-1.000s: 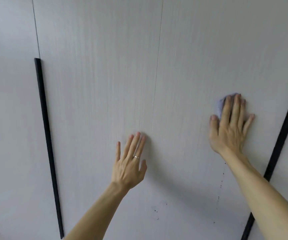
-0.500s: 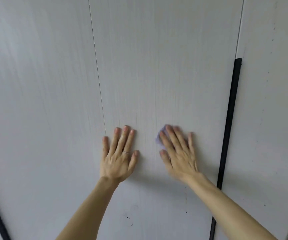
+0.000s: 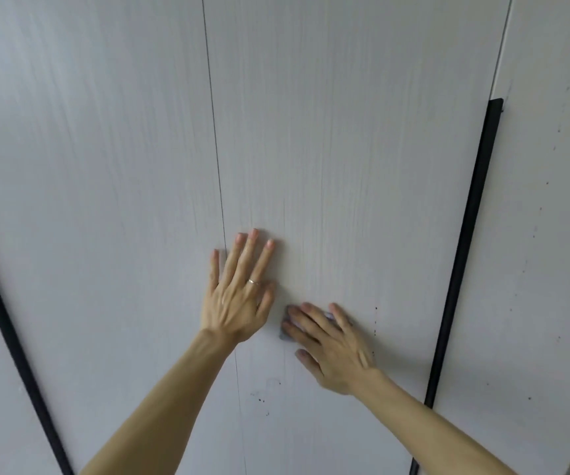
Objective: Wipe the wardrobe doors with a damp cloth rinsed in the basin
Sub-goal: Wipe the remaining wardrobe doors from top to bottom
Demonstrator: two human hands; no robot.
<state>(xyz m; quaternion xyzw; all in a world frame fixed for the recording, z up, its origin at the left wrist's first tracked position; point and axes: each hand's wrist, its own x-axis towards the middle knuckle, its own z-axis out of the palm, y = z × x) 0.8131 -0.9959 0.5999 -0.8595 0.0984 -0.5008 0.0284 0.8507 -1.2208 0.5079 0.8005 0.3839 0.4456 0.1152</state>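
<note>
Pale grey wardrobe doors (image 3: pixel 345 149) fill the view, split by a thin vertical seam. My left hand (image 3: pixel 240 293) lies flat on the door across the seam, fingers spread, a ring on one finger, nothing under it. My right hand (image 3: pixel 333 347) presses a small lilac-blue cloth (image 3: pixel 285 332) flat against the door just right of and below the left hand. Only the cloth's left edge and a bit between the fingers show; my fingers cover most of it.
A long black handle strip (image 3: pixel 465 241) runs down the door edge to the right of my right hand. Another black strip (image 3: pixel 5 323) slants along the far left. Small dark specks (image 3: pixel 263 401) dot the door below my hands and on the right panel.
My right hand slid the cloth from the upper right down and left across the door until it sits beside my left hand. The view shifted rightward.
</note>
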